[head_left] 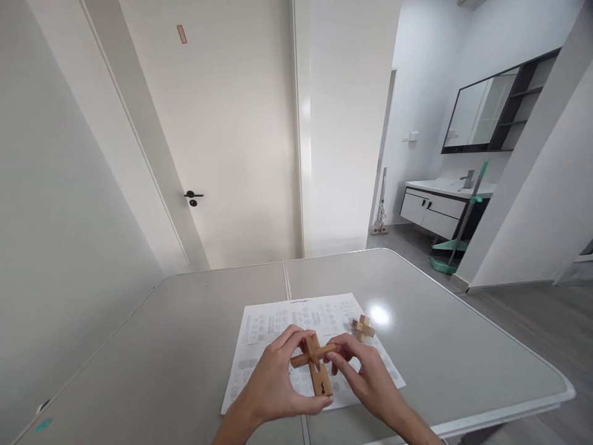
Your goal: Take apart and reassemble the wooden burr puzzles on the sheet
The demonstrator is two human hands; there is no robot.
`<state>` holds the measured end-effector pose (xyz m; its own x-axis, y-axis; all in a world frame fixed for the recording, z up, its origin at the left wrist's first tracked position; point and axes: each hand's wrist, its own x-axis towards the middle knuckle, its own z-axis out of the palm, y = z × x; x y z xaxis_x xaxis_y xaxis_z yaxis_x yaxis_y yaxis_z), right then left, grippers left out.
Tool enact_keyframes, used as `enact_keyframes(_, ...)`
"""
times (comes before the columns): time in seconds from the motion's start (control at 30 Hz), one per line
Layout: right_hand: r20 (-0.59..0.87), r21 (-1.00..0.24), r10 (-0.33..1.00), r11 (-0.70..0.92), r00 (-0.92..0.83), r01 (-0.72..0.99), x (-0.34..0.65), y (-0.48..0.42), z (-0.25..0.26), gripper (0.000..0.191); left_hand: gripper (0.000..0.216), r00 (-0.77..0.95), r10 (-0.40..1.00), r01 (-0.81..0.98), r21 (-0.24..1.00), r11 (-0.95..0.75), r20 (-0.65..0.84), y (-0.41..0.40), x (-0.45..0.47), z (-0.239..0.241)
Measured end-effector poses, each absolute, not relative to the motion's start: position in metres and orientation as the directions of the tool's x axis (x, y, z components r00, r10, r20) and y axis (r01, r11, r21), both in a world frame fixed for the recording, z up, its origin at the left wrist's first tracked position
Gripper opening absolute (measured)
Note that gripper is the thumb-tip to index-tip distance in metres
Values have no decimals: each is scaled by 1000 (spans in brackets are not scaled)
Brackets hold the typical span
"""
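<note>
Between my hands is a wooden interlocking puzzle (319, 371) made of crossed bars, with a dark mark near its lower end. My left hand (278, 377) grips it, fingers at the top end and thumb under the bottom end. On the other side, my right hand (361, 368) pinches the tip of the cross bar with thumb and forefinger. Both hands are above a printed sheet (238, 371) covered in small diagrams. A second wooden puzzle (364, 327), a small cluster of blocks, sits at the sheet's right edge, just past my right hand.
The grey folding table (185, 346) has a seam down its middle. Behind it stands a white door (241, 136) with a black handle (193, 195). At the right are a washbasin cabinet (433, 210), a green broom and dustpan (445, 264), and a mop (382, 204).
</note>
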<state>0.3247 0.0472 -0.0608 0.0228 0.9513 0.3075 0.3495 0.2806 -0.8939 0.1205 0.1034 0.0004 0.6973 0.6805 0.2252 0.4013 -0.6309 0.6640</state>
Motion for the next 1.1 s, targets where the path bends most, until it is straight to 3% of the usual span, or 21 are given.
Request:
enact_keyframes(0.2,1,-995,999,5,47,-97,309,51,-60,66,72,624,715,484,564,-669,313,106,127,-6)
enact_keyframes(0.37,-139,-964,990,-130,23,-232,295,48,-48,90,69,679,642,463,471,-751,357,104,126,-8)
enact_keyframes(0.63,-232,-931,970,-202,66,-305,304,55,-50,65,70,678,659,479,484,-733,328,106,124,-14)
enact_keyframes(0.77,-237,-929,972,-225,4,-294,306,58,-53,56,71,657,690,488,527,-696,303,109,123,-20)
enact_keyframes(0.93,-229,-941,971,-205,63,-269,320,73,-63,51,72,619,730,540,518,-664,290,116,114,-19)
enact_keyframes(1.03,-181,-983,969,-175,167,-52,340,82,-79,54,66,550,786,566,566,-599,281,120,103,-19)
enact_keyframes(1.1,-25,-972,967,-83,253,218,349,85,-95,64,63,511,819,567,613,-550,261,121,98,-20)
